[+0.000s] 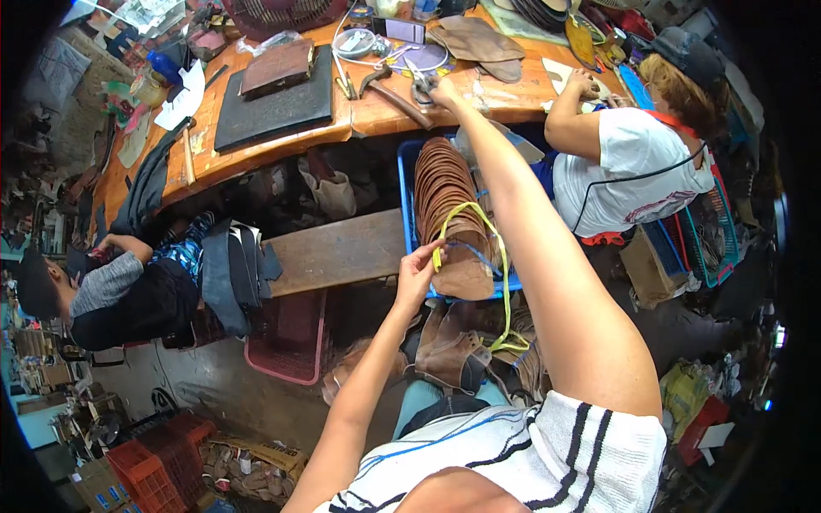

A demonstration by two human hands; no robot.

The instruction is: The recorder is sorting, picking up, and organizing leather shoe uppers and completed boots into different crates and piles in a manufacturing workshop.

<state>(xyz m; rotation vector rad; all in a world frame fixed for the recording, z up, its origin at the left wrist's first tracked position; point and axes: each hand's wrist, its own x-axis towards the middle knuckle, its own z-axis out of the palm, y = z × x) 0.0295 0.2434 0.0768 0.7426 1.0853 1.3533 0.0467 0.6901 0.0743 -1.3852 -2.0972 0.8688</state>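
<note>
My left hand (416, 270) pinches one end of a yellow-green ribbon (505, 291) beside a long stack of brown, sole-shaped pieces (440, 184). The ribbon loops over the near part of the stack, and its other end hangs down toward my lap. The stack lies in a blue crate (405, 184), with a blue band across its near end. Stretched out to the workbench (282, 158), my right hand (444, 93) has its fingers closed on the handles of metal scissors (418, 77). Part of the scissors is hidden by the hand.
A hammer (400, 101) lies left of my right hand, near a black slab (274, 107) bearing a brown block. Brown leather pieces (479, 43) are behind. Co-workers sit right (637, 162) and left (128, 282). A wooden plank (338, 250) meets the crate.
</note>
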